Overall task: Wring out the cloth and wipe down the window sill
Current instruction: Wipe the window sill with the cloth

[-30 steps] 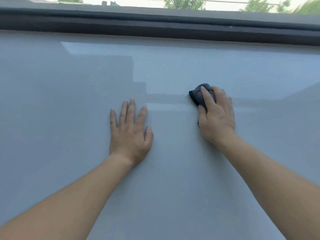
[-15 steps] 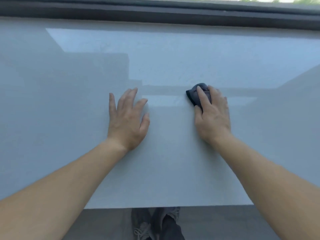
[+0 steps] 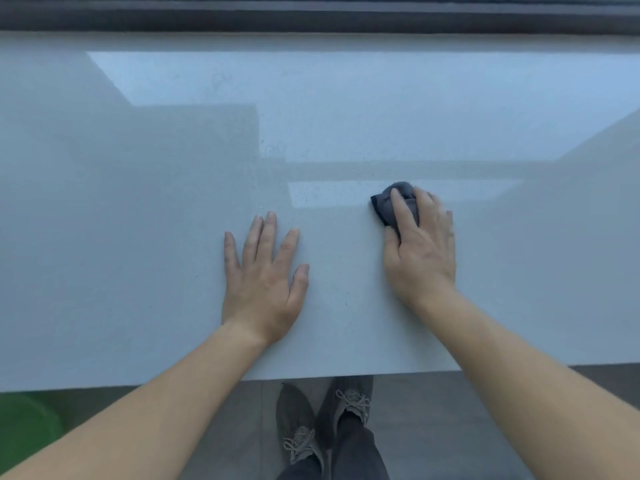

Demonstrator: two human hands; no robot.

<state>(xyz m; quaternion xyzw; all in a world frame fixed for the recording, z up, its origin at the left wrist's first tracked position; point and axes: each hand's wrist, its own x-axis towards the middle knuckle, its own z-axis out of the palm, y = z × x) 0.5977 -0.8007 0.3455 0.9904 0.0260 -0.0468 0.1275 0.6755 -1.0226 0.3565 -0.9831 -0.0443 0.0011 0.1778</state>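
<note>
The window sill (image 3: 145, 237) is a wide, glossy pale grey slab filling most of the view. A small dark grey cloth (image 3: 388, 206) lies bunched on it right of centre. My right hand (image 3: 420, 247) covers the cloth and grips it against the sill, index finger on top and thumb at its near side; only the cloth's far left part shows. My left hand (image 3: 265, 275) rests flat on the bare sill to the left, fingers spread, about a hand's width from the cloth.
A dark window frame (image 3: 311, 15) runs along the sill's far edge. The sill's front edge (image 3: 346, 374) is close to me, with grey floor and my two grey shoes (image 3: 322, 424) below. A green tub (image 3: 24, 427) sits on the floor at lower left.
The view has tipped down, so the sill's front edge, floor and shoes now show. Both hands sit nearer the front edge. The right hand still covers the cloth.
</note>
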